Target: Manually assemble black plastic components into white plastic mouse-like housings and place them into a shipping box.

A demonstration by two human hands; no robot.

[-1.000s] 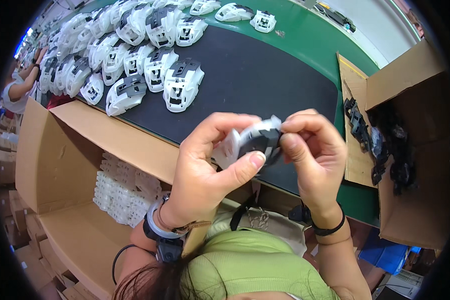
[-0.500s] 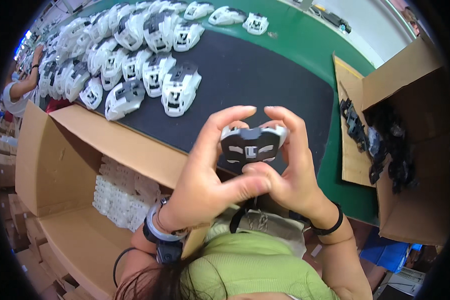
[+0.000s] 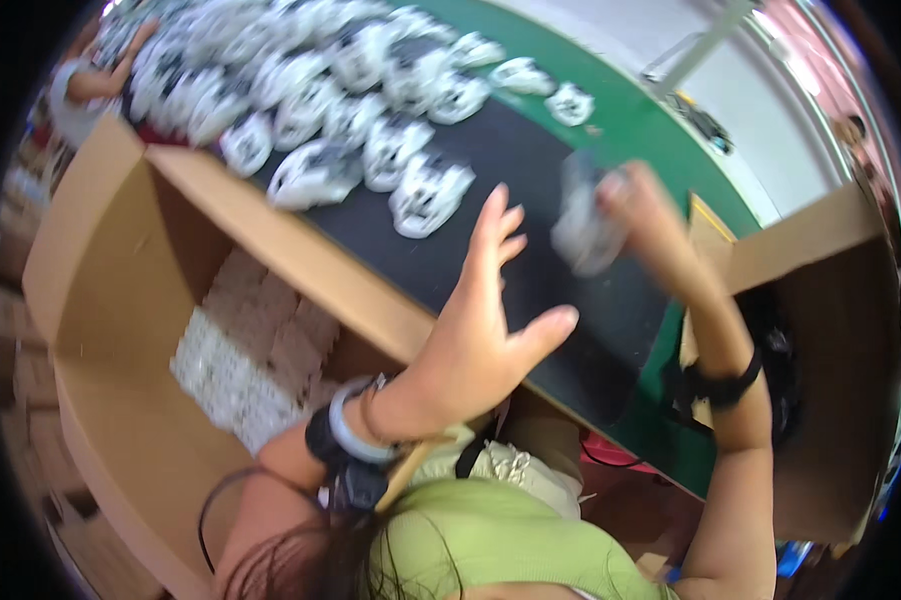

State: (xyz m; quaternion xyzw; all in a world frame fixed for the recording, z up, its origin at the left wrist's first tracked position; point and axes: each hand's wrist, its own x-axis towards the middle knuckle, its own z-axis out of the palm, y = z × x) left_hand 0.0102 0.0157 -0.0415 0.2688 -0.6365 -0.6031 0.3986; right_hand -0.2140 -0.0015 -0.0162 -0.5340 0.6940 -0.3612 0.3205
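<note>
My right hand (image 3: 642, 208) is raised over the right part of the black mat (image 3: 530, 225), blurred by motion. Its fingers grip a white-and-dark plastic shell (image 3: 582, 238), which hangs to the left of the hand and is smeared too. My left hand (image 3: 475, 340) is in the air near the mat's front edge, open, with its thumb apart from the fingers and nothing in it. The closest thing on the mat to it is a white plastic shell with a dark insert (image 3: 430, 198), at the near end of a large group of similar shells.
An open cardboard box (image 3: 95, 320) at the left holds rows of white plastic parts (image 3: 240, 350). Another cardboard box (image 3: 820, 420) stands at the right, with dark parts inside. Green table surface (image 3: 670, 150) borders the mat. A co-worker's arm (image 3: 120, 75) shows at the far left.
Both hands held the shell together in front of me; the left has let go and opened. The right has carried the shell up and right. The whole view has shifted and tilted.
</note>
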